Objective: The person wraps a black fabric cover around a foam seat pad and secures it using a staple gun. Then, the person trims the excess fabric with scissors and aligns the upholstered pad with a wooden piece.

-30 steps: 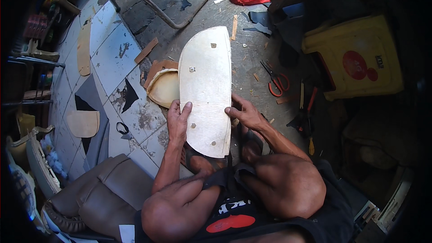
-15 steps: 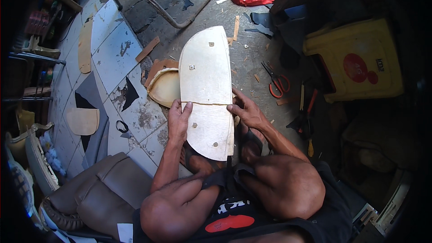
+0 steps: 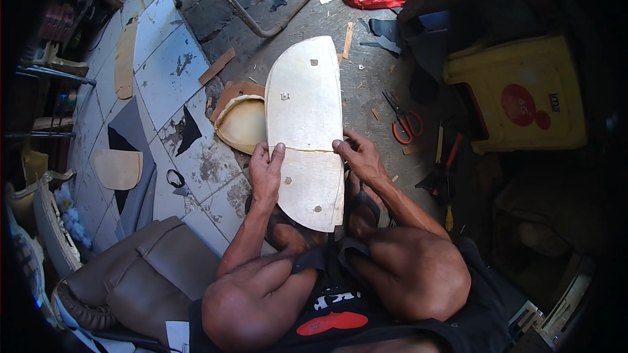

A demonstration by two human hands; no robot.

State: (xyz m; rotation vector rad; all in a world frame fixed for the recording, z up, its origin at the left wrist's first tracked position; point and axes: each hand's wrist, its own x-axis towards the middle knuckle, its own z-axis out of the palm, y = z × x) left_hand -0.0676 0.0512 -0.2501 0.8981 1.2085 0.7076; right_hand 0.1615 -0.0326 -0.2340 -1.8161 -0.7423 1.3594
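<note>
A pale plywood panel [image 3: 304,117], rounded on its left side and nearly straight on its right, is held above my feet. Across its middle runs a jagged crack, and several small metal fittings sit in its face. My left hand [image 3: 266,173] grips the left edge at the crack, thumb on top and fingers partly underneath. On the opposite edge, my right hand [image 3: 361,155] pinches the panel at the same crack. A strip of another layer shows along the lower right edge. Behind the panel, partly hidden, lies a rounded cream padded piece [image 3: 242,124].
Orange-handled scissors [image 3: 407,127] and a red-handled tool [image 3: 453,150] lie to the right, near a yellow plastic container [image 3: 517,95]. Brown cushions [image 3: 157,274] sit at lower left. Grey fabric [image 3: 140,150] and wood scraps lie about. A metal tube frame [image 3: 229,3] stands ahead.
The panel and both hands have shifted slightly right in the picture. Both hands keep their hold at the crack.
</note>
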